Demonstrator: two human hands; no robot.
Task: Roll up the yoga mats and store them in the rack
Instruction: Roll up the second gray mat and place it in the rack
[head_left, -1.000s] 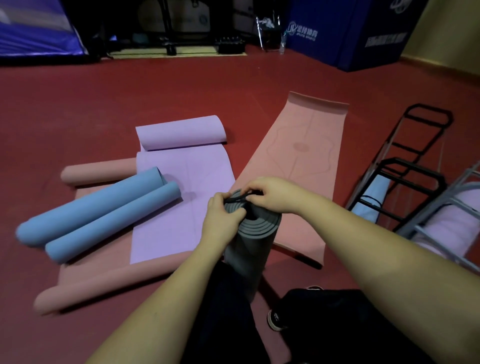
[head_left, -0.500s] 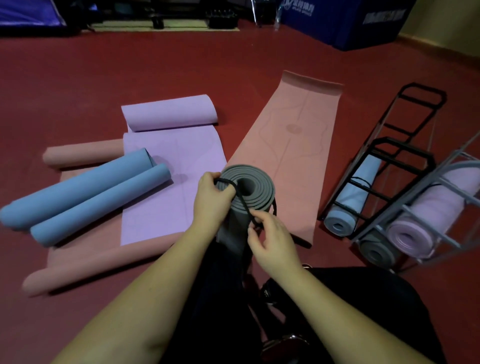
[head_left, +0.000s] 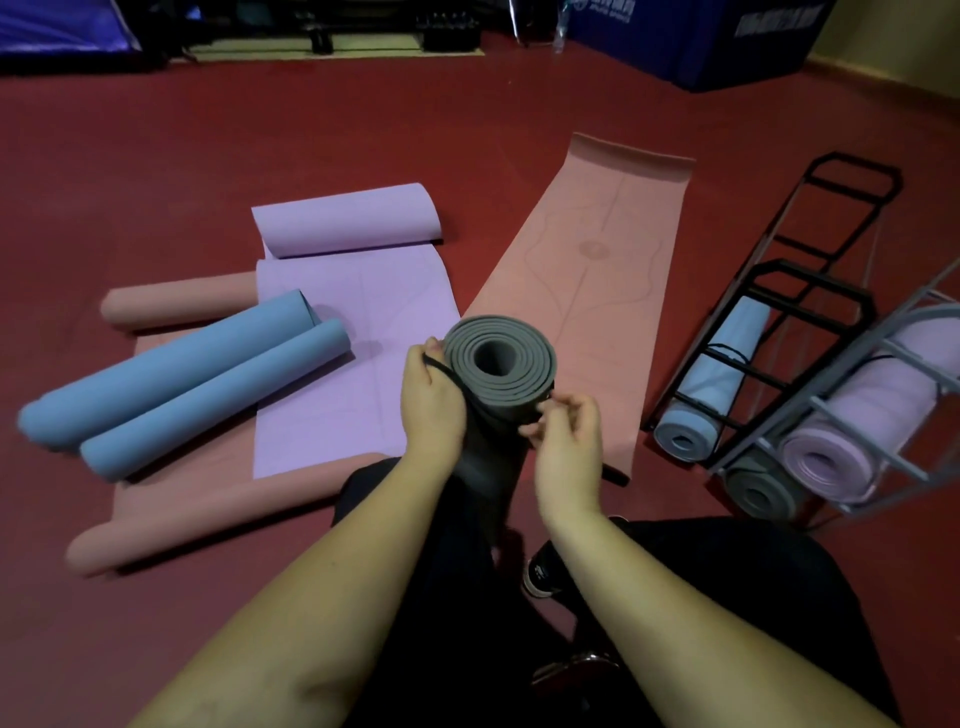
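Mat (head_left: 500, 358) grey, tightly rolled, strapped.

My arms are bare from the elbows down: no sleeves, no watch, no bands or rings that I can see on my left hand (head_left: 434, 402) or my right hand (head_left: 569, 449). My nails are short and plain. I wear loose black trousers (head_left: 727, 597) that cover both legs. One dark shoe (head_left: 540, 574) shows between my knees, with a pale sole edge and a small light mark on its side.
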